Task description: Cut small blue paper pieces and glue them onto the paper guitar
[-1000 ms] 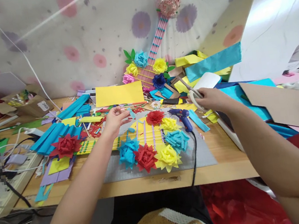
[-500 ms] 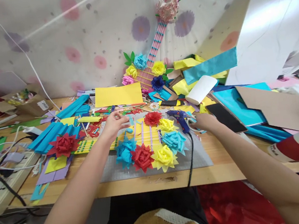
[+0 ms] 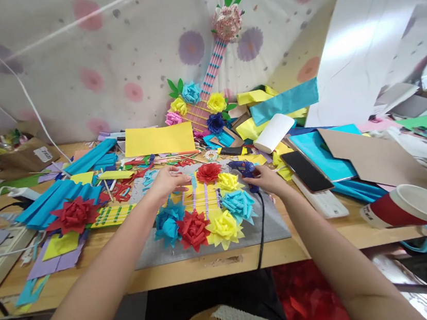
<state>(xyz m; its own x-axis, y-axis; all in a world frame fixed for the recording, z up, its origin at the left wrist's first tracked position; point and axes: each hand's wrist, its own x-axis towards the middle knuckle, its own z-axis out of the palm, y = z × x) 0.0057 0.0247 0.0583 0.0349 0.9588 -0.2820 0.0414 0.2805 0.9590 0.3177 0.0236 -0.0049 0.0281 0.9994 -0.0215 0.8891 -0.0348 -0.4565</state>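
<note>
A yellow paper guitar (image 3: 213, 201) with purple strips and strings lies on a grey mat (image 3: 268, 228). Red, yellow and blue paper flowers ring its body, and a red flower (image 3: 74, 215) sits at the far end of its neck (image 3: 112, 215). My left hand (image 3: 169, 182) is over the guitar's upper left side, pinching a small light-blue piece of paper (image 3: 193, 180) at its fingertips. At the guitar's right, my right hand (image 3: 265, 178) has its fingers closed at the handle of a blue glue gun (image 3: 241, 166), whose black cord hangs over the table edge.
Behind, a finished flower guitar (image 3: 213, 74) leans on the curtain. Paper scraps, a yellow sheet (image 3: 158, 139) and a white roll (image 3: 273, 133) crowd the back. A phone (image 3: 306, 170) and a paper cup (image 3: 402, 208) stand right; a power strip (image 3: 9, 257) lies left.
My right hand has moved left from beside the scissors to the glue gun's handle. My left hand stays over the guitar with the blue paper. The view has shifted slightly right.
</note>
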